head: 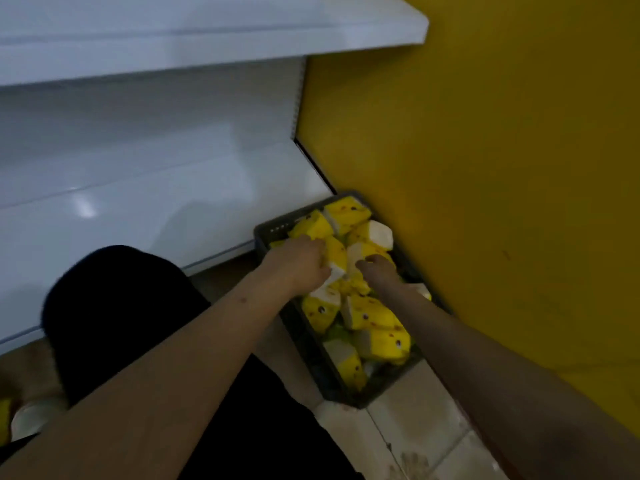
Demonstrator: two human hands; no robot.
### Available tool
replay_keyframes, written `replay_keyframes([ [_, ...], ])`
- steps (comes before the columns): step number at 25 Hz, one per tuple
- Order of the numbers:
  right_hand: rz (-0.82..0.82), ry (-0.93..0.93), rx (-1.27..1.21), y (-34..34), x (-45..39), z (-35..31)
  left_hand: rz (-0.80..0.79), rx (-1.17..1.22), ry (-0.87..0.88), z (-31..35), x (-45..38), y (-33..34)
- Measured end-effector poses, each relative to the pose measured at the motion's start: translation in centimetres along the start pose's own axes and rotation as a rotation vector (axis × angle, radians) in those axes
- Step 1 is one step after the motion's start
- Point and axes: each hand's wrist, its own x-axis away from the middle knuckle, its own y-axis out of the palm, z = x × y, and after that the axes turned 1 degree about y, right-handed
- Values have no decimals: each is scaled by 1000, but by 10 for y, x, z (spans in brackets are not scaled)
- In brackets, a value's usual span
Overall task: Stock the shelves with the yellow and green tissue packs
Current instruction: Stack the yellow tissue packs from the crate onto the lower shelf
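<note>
Stocking barely begun; white shelf (145, 216) shows no packs; yellow tissue packs (367, 317) fill the dark crate (273, 230) on the floor (green barely visible beneath); left hand (301, 263) grips one pack; right hand (379, 268) reaches in, grasp unclear.

Both bare forearms reach forward and down from the bottom of the view, converging toward the same spot. The left hand (299, 261) is seen from the back, knuckles up, wrist roughly in line with the forearm, fingers curled downward round a yellow tissue pack (337, 258). The right hand (379, 268) lies just beside it, close but apart, also back-up, its fingers bent down and their tips hidden, so its grip cannot be told. The right forearm is in deeper shadow. A knee in dark cloth is bent below the left arm
</note>
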Motion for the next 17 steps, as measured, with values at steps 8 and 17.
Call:
replay_keyframes([
  [8,-20,145,503,25,13,142,-227,-31,-68,-18,5,51],
  [17,87,12,549,21,27,162,-260,34,-42,-16,-5,65],
])
